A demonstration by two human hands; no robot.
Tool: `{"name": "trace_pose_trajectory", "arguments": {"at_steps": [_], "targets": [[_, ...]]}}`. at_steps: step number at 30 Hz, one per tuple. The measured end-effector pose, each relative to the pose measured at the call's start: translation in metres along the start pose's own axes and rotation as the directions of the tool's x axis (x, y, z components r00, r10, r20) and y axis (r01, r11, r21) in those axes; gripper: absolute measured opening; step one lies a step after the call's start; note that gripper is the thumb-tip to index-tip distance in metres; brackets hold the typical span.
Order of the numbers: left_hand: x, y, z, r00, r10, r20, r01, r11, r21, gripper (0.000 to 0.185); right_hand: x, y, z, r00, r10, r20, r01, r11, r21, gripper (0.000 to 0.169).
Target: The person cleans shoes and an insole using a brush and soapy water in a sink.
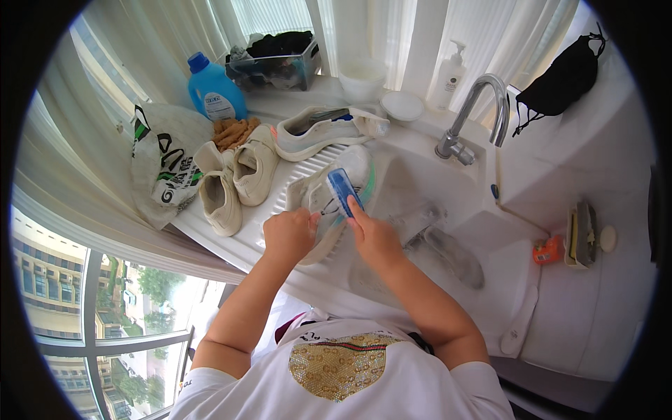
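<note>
In my right hand (375, 239) is a blue scrub brush (344, 190), its bristles against the upper of a white sneaker (356, 164) with mint-green trim. Foam covers the toe. This sneaker lies on the ribbed washboard (283, 202) of the sink. My left hand (290, 234) is closed in a fist at the sneaker's lace area, and a thin cord loop shows by its thumb; the fingers hide what exactly they grip. Another white sneaker (320, 134) rests on its side just beyond. Cloudy water in the basin (388, 273) partly covers a greyish shoe-like item (454, 257).
A pair of cream sneakers (255, 165), a brown cloth (233, 134), a plastic bag (163, 163) and a blue detergent bottle (214, 89) stand left. Behind are a clear bin (278, 68), a white tub (362, 79) and a pump bottle (449, 76). The chrome faucet (472, 115) arches over the basin.
</note>
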State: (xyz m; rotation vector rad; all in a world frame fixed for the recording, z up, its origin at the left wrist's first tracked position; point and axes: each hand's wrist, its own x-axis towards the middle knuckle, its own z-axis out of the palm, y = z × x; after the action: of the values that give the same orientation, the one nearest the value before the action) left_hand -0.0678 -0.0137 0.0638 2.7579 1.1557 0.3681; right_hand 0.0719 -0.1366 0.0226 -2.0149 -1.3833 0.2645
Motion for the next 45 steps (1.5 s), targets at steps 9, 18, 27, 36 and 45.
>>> {"name": "trace_pose_trajectory", "arguments": {"at_steps": [9, 18, 27, 36, 45], "targets": [[0.006, -0.004, -0.002, 1.0, 0.02, 0.002, -0.02, 1.0, -0.016, 0.033, -0.03, -0.006, 0.008, 0.997, -0.078, 0.008, 0.078, 0.997, 0.02, 0.051], [0.014, -0.028, 0.001, 0.997, -0.062, 0.037, 0.067, 0.987, -0.147, 0.032, -0.061, -0.006, -0.009, 0.983, -0.073, 0.168, 0.082, 0.995, -0.048, 0.052], [0.013, -0.038, 0.0, 0.998, -0.056, 0.002, 0.056, 0.983, -0.175, 0.035, -0.034, -0.011, 0.001, 0.992, -0.087, 0.093, 0.097, 0.99, -0.103, 0.052], [0.014, -0.031, -0.004, 0.998, -0.058, 0.009, 0.058, 0.979, -0.193, 0.034, -0.014, 0.035, 0.011, 0.969, -0.105, -0.225, 0.106, 0.994, -0.009, 0.054], [0.029, -0.048, -0.005, 0.978, -0.106, 0.178, 0.151, 0.953, -0.262, 0.032, 0.017, 0.032, 0.049, 0.884, -0.214, -0.415, 0.219, 0.975, -0.036, 0.059]]}}
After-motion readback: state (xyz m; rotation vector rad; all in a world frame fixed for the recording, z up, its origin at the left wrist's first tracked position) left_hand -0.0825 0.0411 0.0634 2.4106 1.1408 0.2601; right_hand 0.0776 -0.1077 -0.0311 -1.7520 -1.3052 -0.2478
